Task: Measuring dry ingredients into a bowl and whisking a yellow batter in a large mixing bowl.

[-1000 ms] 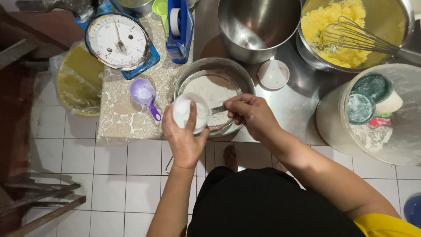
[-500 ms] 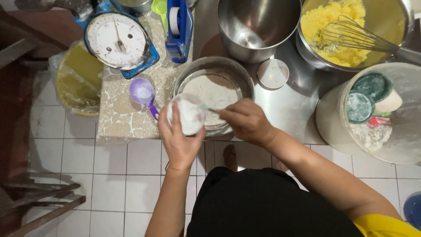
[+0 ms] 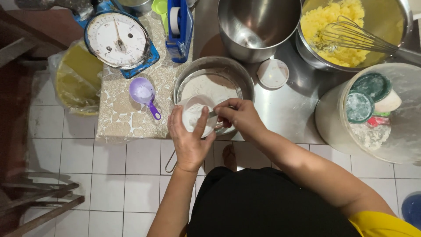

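Scooping white powder over the sieve pan

The left hand [image 3: 189,142] cups a small clear tub [image 3: 196,115] of white powder, fingers wrapped shut around it, tilted over the flour-filled sieve pan [image 3: 213,85] so spills land inside. The right hand [image 3: 239,116] pinches a spoon [image 3: 213,113] into the tub. At one o'clock a bowl [image 3: 386,26] holds yellow batter and a whisk [image 3: 351,37]; at twelve, an empty steel bowl [image 3: 258,24] sits on the bench [image 3: 285,105].

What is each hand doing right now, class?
Left hand: closed around a small tub of white powder.
Right hand: pinching a spoon handle.
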